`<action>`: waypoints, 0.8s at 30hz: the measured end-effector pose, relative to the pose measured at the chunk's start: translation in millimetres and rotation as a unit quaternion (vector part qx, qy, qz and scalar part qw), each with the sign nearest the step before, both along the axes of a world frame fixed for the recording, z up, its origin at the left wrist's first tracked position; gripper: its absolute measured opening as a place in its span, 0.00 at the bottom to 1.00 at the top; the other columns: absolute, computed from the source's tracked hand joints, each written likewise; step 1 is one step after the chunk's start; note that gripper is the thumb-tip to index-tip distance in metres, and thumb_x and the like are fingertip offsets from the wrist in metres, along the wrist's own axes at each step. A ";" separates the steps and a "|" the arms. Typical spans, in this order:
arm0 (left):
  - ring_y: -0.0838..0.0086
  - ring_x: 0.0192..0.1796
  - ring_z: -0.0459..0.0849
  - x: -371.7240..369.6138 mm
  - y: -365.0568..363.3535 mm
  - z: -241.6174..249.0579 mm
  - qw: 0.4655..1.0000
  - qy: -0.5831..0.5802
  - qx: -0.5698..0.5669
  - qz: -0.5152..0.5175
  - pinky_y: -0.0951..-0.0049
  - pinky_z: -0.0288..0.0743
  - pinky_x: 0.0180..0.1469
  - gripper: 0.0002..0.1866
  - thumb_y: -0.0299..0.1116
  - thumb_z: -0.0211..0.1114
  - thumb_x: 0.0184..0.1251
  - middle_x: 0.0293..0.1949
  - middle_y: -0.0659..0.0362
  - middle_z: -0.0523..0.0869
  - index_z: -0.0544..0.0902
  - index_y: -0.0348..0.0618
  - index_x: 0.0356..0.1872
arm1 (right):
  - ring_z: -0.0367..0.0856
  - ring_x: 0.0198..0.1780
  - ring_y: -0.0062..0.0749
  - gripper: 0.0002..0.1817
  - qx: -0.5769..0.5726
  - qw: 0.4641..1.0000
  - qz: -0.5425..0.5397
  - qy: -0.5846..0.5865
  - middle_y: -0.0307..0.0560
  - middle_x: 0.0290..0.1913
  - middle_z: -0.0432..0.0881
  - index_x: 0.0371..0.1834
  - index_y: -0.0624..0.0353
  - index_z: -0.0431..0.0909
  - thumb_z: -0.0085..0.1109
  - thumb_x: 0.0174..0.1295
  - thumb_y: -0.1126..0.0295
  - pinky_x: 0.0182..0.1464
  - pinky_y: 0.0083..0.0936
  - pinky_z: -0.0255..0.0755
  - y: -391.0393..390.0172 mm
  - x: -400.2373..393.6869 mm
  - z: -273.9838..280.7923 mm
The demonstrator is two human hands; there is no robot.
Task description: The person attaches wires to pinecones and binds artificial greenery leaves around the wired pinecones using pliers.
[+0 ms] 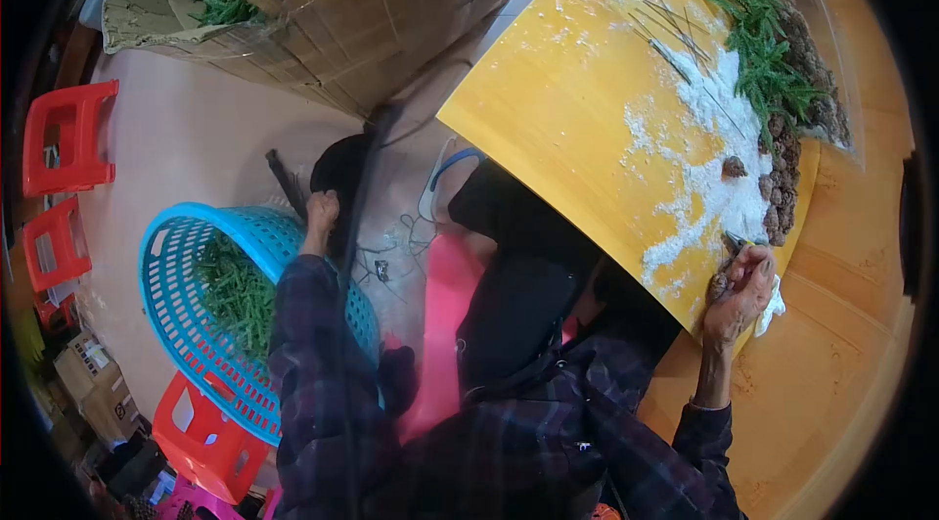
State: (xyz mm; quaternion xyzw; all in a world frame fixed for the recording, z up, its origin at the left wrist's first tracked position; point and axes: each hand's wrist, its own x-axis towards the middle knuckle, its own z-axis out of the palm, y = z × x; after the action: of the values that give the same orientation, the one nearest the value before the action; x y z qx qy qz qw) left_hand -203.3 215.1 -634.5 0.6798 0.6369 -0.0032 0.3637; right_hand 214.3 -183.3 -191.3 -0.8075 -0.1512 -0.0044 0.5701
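My left hand (323, 214) is at the left, above the floor beside a blue plastic basket (256, 223). Its fingers are curled in next to a black object and a dark bar; what they hold, if anything, I cannot make out. Green artificial pine sprigs (235, 295) lie in the basket. At the table's near right edge, my right hand (741, 295) is closed around a small tool (734, 242), with only a dark pointed tip showing. A brown pine cone (719, 285) is against that hand. White flakes (719, 178) are spread over the yellow table (558, 109).
Pine cones (782, 178) line the table's right side, near green sprigs (758, 41) and thin wire stems (675, 31). A large cardboard box (391, 11) of greenery stands at the upper left. Red stools (68, 138) are along the left. Cables cross the floor.
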 end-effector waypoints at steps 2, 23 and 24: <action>0.46 0.39 0.84 10.9 -14.3 18.6 0.998 -0.002 -0.028 0.047 0.55 0.77 0.45 0.23 0.43 0.52 0.63 0.32 0.34 0.81 0.79 0.25 0.30 | 0.59 0.28 0.12 0.15 0.006 1.000 -0.002 0.004 0.33 0.30 0.68 0.38 0.56 0.72 0.42 0.73 0.57 0.29 0.11 0.51 1.4 -0.2 0.3; 0.64 0.25 0.80 -28.8 -105.4 61.4 0.850 -0.262 -0.297 0.347 0.64 0.77 0.27 0.21 0.37 0.72 0.36 0.27 0.56 0.79 0.78 0.42 0.36 | 0.59 0.25 0.10 0.14 0.069 0.997 0.036 0.027 0.31 0.26 0.68 0.34 0.57 0.72 0.47 0.72 0.59 0.26 0.10 0.53 -8.1 0.0 -0.1; 0.65 0.24 0.80 -30.1 -110.7 71.1 0.850 -0.271 -0.300 0.338 0.66 0.77 0.27 0.22 0.35 0.74 0.31 0.25 0.57 0.79 0.79 0.42 0.33 | 0.59 0.25 0.11 0.14 0.074 0.996 0.037 0.025 0.31 0.25 0.67 0.34 0.57 0.72 0.47 0.72 0.59 0.27 0.11 0.54 -7.6 -1.2 0.9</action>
State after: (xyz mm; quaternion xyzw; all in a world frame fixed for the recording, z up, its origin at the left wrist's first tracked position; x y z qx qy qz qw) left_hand -233.4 104.5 -563.4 0.2538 0.6714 0.1136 0.6869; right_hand 213.1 -191.0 -190.4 -0.7567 -0.1659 0.0260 0.6318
